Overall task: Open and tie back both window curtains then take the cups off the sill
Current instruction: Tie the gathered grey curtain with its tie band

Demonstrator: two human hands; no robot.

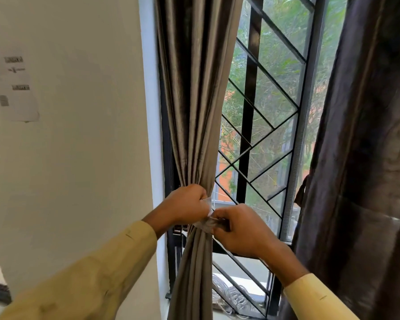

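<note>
Taupe left curtain (194, 112) is bunched at the window's left edge; left hand (186, 205) and right hand (238, 229) pinch the pale tie-back (206, 221) closed around it. Cinch snugly, knot level.

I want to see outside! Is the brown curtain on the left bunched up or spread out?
Bunched up. The brown pleated left curtain is gathered into a narrow bundle, both hands pinching a pale tie band around it.

A single wide-angle camera worn on the person's head looks forward and slightly down, close to the window grille (259, 139), with the wall (79, 135) at left and a dark curtain (367, 158) crowding the right edge.
</note>
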